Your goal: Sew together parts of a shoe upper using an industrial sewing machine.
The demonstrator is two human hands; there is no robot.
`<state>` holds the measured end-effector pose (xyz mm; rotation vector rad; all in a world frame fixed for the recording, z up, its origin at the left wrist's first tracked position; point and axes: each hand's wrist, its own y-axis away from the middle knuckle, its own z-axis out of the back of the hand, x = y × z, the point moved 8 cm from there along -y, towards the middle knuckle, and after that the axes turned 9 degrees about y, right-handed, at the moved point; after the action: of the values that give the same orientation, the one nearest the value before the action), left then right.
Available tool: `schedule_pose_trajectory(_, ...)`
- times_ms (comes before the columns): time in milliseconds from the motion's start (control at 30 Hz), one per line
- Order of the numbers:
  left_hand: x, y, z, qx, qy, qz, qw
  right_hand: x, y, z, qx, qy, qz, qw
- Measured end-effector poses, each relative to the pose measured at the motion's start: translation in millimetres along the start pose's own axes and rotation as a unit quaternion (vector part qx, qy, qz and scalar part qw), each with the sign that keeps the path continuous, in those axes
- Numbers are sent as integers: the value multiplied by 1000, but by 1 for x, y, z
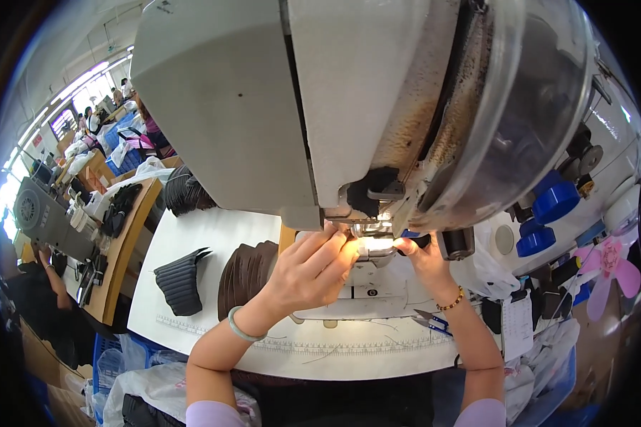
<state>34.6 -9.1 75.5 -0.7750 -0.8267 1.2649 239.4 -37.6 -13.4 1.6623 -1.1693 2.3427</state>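
Note:
My left hand [312,269] is at the lit needle area [374,244] of a large grey sewing machine [221,107]. Its fingers are curled and pressed together; whatever they pinch is hidden from me. Across the needle area, my right hand [429,265] has its thumb stretched toward the light, apart from the other fingers. Those fingers are partly hidden behind the machine's dark round part [456,244]. To the left of my left hand lie a fanned stack of brown pieces [243,274] and a black ribbed piece [179,283].
Blue-handled thread snips [434,323] lie right of the machine bed, near a printed ruler strip [335,349]. Blue spools [554,198] and a pink fan [608,265] stand right. More black ribbed pieces [185,192] sit at the back left. Another person [39,306] works at far left.

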Motion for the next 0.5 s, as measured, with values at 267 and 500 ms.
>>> schedule_pose_trajectory(267,2,0,1,-4,8,2,1000,1,-1,3,-17,8,28,999)
schedule_pose_trajectory(500,9,5,-9,32,25,44,998,28,-11,0,-15,196,118,973)
